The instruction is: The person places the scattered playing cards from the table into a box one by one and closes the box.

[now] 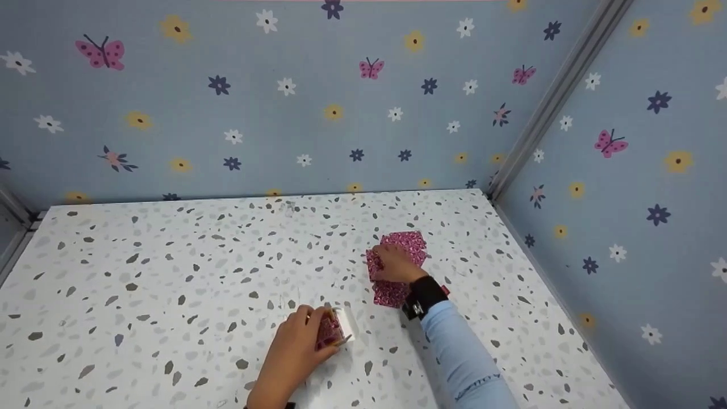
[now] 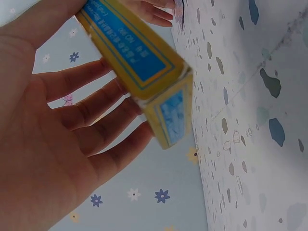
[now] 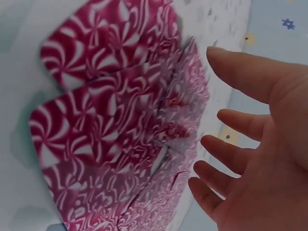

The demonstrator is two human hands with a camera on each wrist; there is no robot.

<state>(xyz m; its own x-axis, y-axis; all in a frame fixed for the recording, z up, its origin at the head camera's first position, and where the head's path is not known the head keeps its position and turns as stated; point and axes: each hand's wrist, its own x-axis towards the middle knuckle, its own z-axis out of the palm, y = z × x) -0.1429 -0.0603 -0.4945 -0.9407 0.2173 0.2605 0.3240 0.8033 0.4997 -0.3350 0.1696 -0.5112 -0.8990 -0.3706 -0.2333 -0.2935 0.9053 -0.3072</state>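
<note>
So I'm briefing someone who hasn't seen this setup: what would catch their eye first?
Probably the spread of pink swirl-backed playing cards lying face down right of the middle of the speckled table, with the right hand resting on them. Next, the left hand nearer the front edge, holding a yellow and blue card box. Behind both, flower-and-butterfly wallpaper fills the walls.
</note>
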